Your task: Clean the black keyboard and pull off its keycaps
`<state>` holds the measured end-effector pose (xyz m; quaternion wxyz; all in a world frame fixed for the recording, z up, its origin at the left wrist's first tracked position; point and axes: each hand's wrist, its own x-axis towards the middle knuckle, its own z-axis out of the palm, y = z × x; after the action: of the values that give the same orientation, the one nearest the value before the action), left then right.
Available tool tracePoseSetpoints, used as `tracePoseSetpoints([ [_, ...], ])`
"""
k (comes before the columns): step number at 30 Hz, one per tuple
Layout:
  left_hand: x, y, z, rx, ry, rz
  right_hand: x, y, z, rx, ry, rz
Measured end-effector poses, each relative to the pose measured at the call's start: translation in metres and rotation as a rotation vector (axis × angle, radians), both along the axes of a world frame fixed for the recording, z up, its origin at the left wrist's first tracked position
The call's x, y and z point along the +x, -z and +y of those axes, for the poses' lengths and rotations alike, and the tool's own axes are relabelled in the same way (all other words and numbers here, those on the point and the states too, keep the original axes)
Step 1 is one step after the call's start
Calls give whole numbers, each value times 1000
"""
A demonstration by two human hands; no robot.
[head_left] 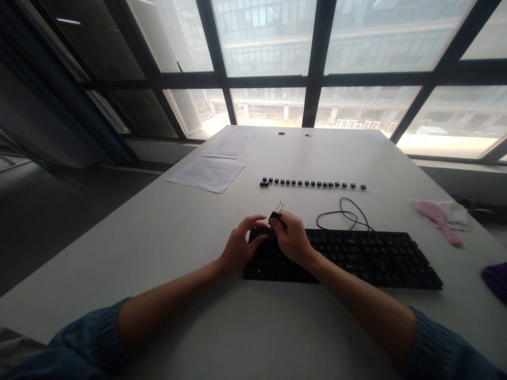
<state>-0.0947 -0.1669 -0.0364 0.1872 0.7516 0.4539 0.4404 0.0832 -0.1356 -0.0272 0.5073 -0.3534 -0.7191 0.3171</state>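
A black keyboard [356, 256] lies on the white table. Over its left part, my right hand [292, 236] is closed around a wire keycap puller [274, 215]; the two thin wire prongs point up and away from me. My left hand [240, 243] rests at the keyboard's left end, thumb and fingers curved but apart, close to the puller. Whether its fingertips touch a key is hard to make out. Beyond both hands runs a row of small black keycaps [312, 183], with a couple bunched at its left end.
The keyboard's black cable [340, 212] loops behind it. Printed papers [208, 175] lie at the far left of the table [158, 232]. To the right are a pink hairbrush [435, 215], a white packet [455, 215] and a purple cloth-like item [495, 279]. Windows stand beyond.
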Motion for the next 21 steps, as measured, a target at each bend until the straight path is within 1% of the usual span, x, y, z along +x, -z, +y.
tracePoseSetpoints([
  [2,1,-2,-1,27,5,-2,0,2,2,-45,17,24],
  [6,0,-2,2,163,80,89,0,5,4,-139,21,76],
  [9,-1,-1,3,200,94,104,0,6,5,-181,21,100],
  [13,-4,-4,5,206,3,36,-1,7,6,-209,29,142],
  [16,-11,-6,14,163,-73,20,-1,8,7,-211,22,147],
  [19,-21,-3,32,122,-140,40,-2,9,8,-206,21,148],
  [21,-28,1,51,121,-173,74,-2,10,8,-206,19,150],
])
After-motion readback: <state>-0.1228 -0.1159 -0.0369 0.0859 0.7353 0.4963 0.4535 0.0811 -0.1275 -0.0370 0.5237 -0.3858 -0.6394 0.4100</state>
